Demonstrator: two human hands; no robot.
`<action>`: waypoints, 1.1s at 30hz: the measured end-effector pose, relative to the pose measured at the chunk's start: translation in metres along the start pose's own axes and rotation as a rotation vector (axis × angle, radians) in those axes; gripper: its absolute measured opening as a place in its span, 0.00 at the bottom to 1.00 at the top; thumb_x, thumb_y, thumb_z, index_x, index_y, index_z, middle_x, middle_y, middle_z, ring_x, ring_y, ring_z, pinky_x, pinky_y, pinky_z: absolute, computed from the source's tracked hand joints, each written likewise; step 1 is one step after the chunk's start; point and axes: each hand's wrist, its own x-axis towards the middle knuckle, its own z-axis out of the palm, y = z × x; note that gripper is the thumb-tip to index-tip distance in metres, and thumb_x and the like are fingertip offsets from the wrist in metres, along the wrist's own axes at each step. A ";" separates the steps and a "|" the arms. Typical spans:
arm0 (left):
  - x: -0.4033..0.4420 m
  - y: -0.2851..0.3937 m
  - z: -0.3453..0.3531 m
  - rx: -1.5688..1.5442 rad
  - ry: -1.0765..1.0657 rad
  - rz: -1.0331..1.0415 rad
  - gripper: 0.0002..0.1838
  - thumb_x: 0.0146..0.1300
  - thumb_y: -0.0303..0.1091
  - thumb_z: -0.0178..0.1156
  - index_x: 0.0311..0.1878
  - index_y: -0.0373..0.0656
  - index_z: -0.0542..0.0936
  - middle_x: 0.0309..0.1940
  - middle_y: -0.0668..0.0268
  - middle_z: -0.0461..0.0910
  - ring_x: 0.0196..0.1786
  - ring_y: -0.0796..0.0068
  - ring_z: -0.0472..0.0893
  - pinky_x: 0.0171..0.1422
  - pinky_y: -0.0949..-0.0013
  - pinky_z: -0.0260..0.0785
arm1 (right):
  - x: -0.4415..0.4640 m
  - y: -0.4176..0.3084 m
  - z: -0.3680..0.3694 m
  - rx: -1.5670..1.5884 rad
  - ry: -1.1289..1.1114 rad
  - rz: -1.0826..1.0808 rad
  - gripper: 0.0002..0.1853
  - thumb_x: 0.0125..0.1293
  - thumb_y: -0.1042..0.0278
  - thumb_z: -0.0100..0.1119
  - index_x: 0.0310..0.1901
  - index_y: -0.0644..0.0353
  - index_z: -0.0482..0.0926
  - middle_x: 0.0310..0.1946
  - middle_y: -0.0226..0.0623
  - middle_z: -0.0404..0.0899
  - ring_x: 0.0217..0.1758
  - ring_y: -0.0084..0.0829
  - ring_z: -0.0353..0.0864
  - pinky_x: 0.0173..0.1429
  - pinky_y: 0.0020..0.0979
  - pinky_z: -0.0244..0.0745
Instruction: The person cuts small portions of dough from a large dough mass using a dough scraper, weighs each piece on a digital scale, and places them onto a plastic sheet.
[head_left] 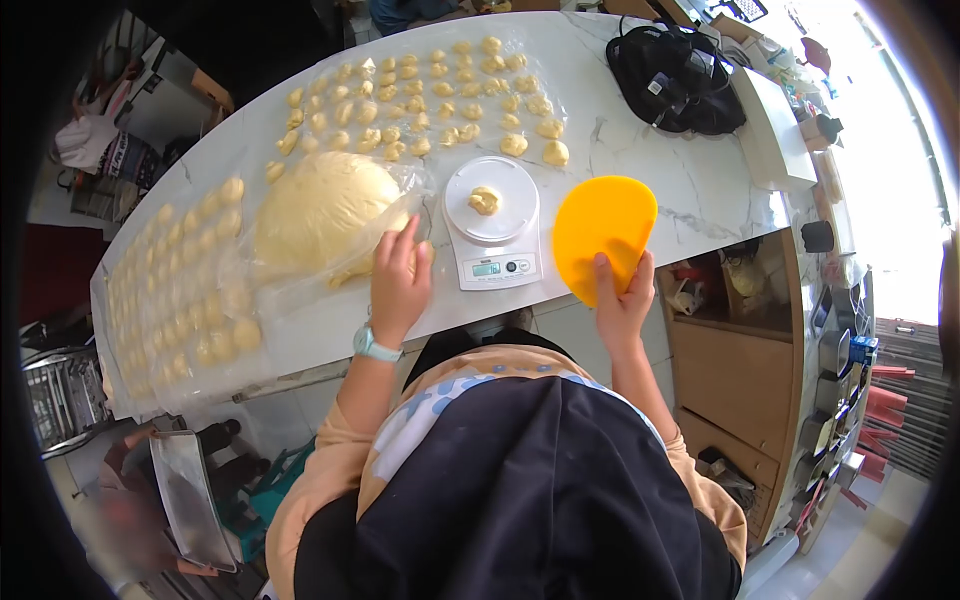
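A yellow scraper (590,225) is pinched between the thumb and fingers of my right hand (626,300), just right of the scale. The white kitchen scale (492,240) carries a small piece of dough (484,201) on its round plate. My left hand (400,275), a watch at its wrist, is at the right edge of the large dough mass (325,215), which lies partly under clear plastic. Its fingers are apart, and some dough shows behind them; whether they hold any is hard to tell. Rows of small dough pieces (441,89) lie on plastic behind the scale.
More dough balls (205,310) lie under plastic at the table's left end. A black bag (675,80) and a white box (768,130) are at the back right. A wooden cabinet (730,380) stands below right. At the lower left, a person holds a metal tray (190,490).
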 end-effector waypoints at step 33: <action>0.124 -0.020 -0.056 -0.239 0.267 0.079 0.15 0.63 0.19 0.51 0.52 0.39 0.78 0.50 0.56 0.80 0.50 0.60 0.81 0.52 0.66 0.75 | 0.009 0.005 -0.003 0.165 0.123 0.083 0.14 0.66 0.70 0.58 0.50 0.64 0.70 0.42 0.35 0.77 0.43 0.23 0.77 0.47 0.24 0.74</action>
